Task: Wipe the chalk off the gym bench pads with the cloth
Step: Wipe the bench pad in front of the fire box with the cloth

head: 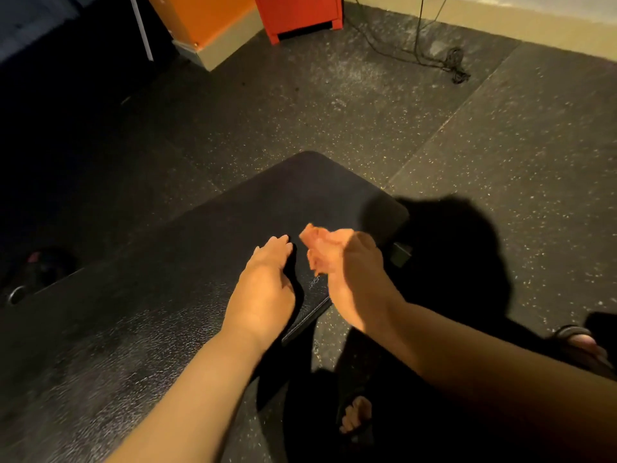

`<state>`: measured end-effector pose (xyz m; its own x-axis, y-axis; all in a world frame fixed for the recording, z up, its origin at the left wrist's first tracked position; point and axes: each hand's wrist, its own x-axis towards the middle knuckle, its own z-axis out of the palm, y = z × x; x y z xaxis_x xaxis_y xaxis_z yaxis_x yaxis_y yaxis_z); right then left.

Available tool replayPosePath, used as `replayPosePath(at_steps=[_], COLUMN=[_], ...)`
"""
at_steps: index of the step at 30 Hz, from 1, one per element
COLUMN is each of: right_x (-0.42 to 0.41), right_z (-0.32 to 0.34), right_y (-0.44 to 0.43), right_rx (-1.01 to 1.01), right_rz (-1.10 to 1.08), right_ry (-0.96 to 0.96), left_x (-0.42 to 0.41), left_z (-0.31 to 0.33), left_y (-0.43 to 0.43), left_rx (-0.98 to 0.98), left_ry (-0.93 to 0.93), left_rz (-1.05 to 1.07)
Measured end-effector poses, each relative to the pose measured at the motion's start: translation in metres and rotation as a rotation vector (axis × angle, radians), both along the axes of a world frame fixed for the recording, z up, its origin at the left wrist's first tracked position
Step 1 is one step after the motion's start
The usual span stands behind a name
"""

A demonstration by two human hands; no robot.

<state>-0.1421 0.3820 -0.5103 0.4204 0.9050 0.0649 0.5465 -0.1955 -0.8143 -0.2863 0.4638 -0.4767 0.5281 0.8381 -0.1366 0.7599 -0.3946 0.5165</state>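
A black textured bench pad (187,262) runs from the lower left to its rounded far end near the middle of the view. My left hand (267,285) hovers above the pad's right half, fingers loosely extended and holding nothing. My right hand (354,282) is raised beside the pad's right edge and grips a small bunched pinkish-orange cloth (315,250). The cloth is blurred and hangs clear of the pad surface. A faint pale mark (314,281) shows on the pad near its right edge, between my hands.
Speckled rubber floor (334,95) surrounds the bench. A red box (298,15) and an orange-and-tan block (207,31) stand at the far wall, with black cables (454,66) on the floor. Sandalled feet (355,414) are below the bench's right side. Dark weights (36,269) lie at left.
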Motion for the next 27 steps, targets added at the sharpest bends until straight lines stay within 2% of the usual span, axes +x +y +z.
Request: replayPosePath(at_steps=[2,4,6,8,9,11,14,16,19,20,21,23,25,27], right_x=[-0.008,0.018,0.037,0.03,0.016,-0.014,-0.017,0.005,0.018,0.008,-0.006,-0.027,-0.012,0.018], right_z=[0.003,-0.003,-0.008,0.001,0.006,0.016,0.017,0.014,0.008,0.008,0.011,0.008,0.004,-0.004], right_y=[-0.013,-0.007,0.002,0.007,0.008,0.001,-0.014,-0.007,-0.002,-0.004,-0.01,-0.023,-0.026,-0.019], right_rx=[0.058,0.002,-0.147,-0.168,-0.114,-0.048,0.036,0.031,-0.126,-0.079,-0.033,0.083,0.117,0.003], right_rz=[0.143,0.19,0.07,-0.094,-0.147,-0.057,0.129,0.054,-0.13,-0.155,-0.12,0.105,0.267,0.147], right_ry=[0.099,-0.084,-0.232,-0.165,-0.065,0.031,-0.018,-0.084,-0.005,-0.048,-0.01,-0.027,-0.055,-0.183], left_x=[0.0,-0.001,-0.003,-0.005,-0.005,-0.004,-0.005,-0.008,-0.013,-0.014,-0.013,-0.012,-0.015,-0.02], left_z=[0.0,0.0,0.002,0.006,0.007,0.007,0.005,0.009,0.016,0.017,0.018,0.018,0.018,0.018], left_y=[-0.002,-0.003,-0.005,-0.009,-0.011,-0.013,-0.012,-0.013,-0.021,-0.023,-0.024,-0.026,-0.028,-0.028], left_rx=[0.016,0.006,0.014,0.028,0.028,0.027,0.037,0.023,0.015,0.012,0.015,0.018,0.006,0.0], left_ry=[0.005,0.028,0.053,0.063,0.057,0.038,0.043,0.085,0.095,0.084,0.07,0.03,0.014,0.044], left_rz=[0.0,-0.004,-0.024,-0.016,0.001,0.013,-0.043,-0.037,-0.013,-0.002,-0.006,-0.03,-0.012,-0.002])
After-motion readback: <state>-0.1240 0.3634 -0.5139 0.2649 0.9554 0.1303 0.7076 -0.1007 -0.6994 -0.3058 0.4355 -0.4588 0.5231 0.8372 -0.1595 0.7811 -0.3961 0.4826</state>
